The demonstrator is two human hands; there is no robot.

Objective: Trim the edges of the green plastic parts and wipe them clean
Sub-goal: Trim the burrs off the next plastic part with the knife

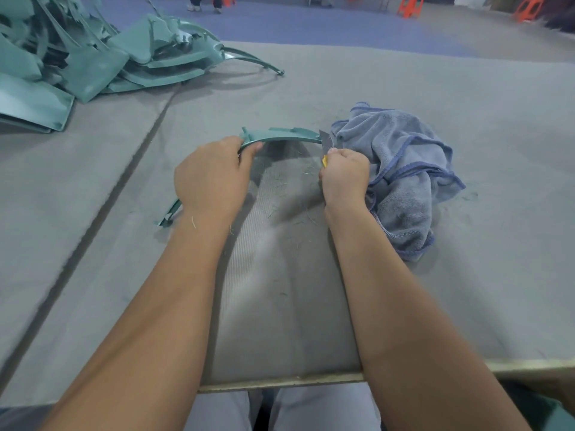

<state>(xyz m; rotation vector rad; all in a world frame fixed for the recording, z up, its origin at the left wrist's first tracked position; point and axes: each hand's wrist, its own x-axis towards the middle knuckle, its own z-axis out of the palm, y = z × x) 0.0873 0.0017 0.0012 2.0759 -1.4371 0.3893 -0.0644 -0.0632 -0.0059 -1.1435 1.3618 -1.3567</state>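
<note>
A curved green plastic strip [281, 136] arches over the grey table in front of me. My left hand [213, 177] grips its left part, thumb on the top of the arc; the strip's lower end [169, 214] pokes out beside my wrist. My right hand [343, 177] is curled round a yellow-handled knife [325, 147], whose grey blade meets the strip's right end. A crumpled blue cloth [404, 172] lies just right of that hand. Fine green shavings [287, 194] are scattered between my hands.
A big pile of green plastic parts [84, 57] fills the far left of the table [466, 275]. A dark seam [124, 178] runs diagonally across the felt. The table's front edge [280, 382] is over my knees. Orange stools [410, 6] stand on the floor beyond.
</note>
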